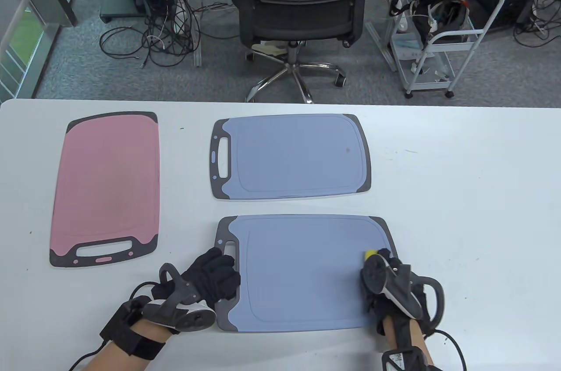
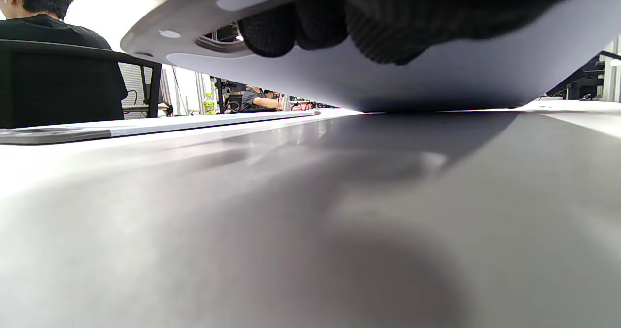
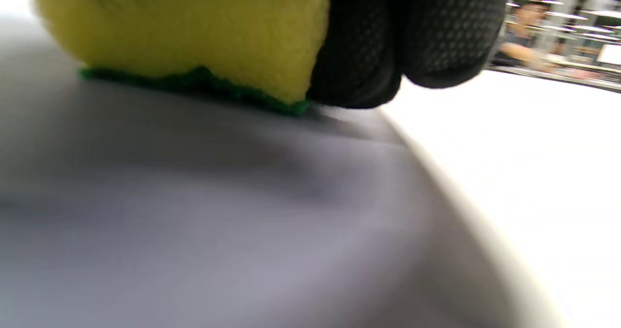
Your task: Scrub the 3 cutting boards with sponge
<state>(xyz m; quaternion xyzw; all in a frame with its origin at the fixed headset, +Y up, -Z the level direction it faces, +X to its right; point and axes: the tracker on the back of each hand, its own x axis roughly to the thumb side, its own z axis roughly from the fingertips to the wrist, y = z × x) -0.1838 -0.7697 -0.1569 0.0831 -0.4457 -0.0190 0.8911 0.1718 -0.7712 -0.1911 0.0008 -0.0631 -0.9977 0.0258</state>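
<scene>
Three cutting boards lie on the white table (image 1: 473, 196): a pink board (image 1: 105, 187) at the left, a blue board (image 1: 291, 156) at the far middle, and a larger blue board (image 1: 307, 274) nearest me. My left hand (image 1: 219, 272) grips the near board's grey handle end; the left wrist view shows its fingers (image 2: 310, 27) curled under the board's underside (image 2: 412, 80), which is tilted up off the table there. My right hand (image 1: 379, 266) holds a yellow sponge (image 1: 370, 253) on the near board's right part. The sponge (image 3: 184, 37) presses its green side onto the near board (image 3: 194, 211).
Beyond the table's far edge stand a black office chair (image 1: 298, 3) and a white cart (image 1: 442, 38) with bags and cables. A seated person (image 2: 43, 8) shows in the left wrist view's background. Bare table lies to the right of the boards.
</scene>
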